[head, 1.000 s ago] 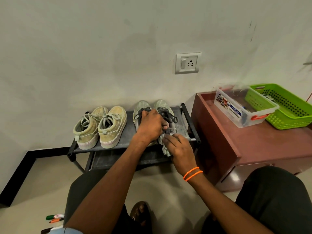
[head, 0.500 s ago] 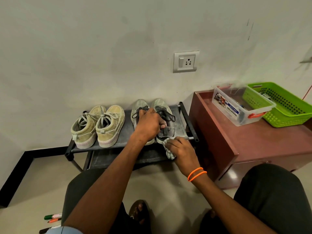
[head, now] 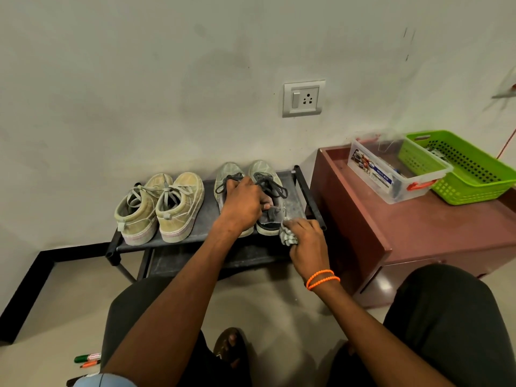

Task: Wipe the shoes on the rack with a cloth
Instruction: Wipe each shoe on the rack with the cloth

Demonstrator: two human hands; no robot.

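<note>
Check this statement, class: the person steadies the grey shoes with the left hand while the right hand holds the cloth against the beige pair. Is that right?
Not quite. In the head view the right hand holds the cloth against the grey shoes, by the heel of the right-hand one, not the beige pair. The left hand does steady the grey shoes.

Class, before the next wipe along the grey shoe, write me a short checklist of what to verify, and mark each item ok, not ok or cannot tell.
1. Cloth held in right hand: ok.
2. Left hand steadying the grey shoes: ok.
3. Cloth touching the right grey shoe's heel: cannot tell.
4. Grey shoes on the rack top shelf: ok.
5. Beige shoes clear of the hands: ok.
6. Beige shoes already wiped: cannot tell.
</note>
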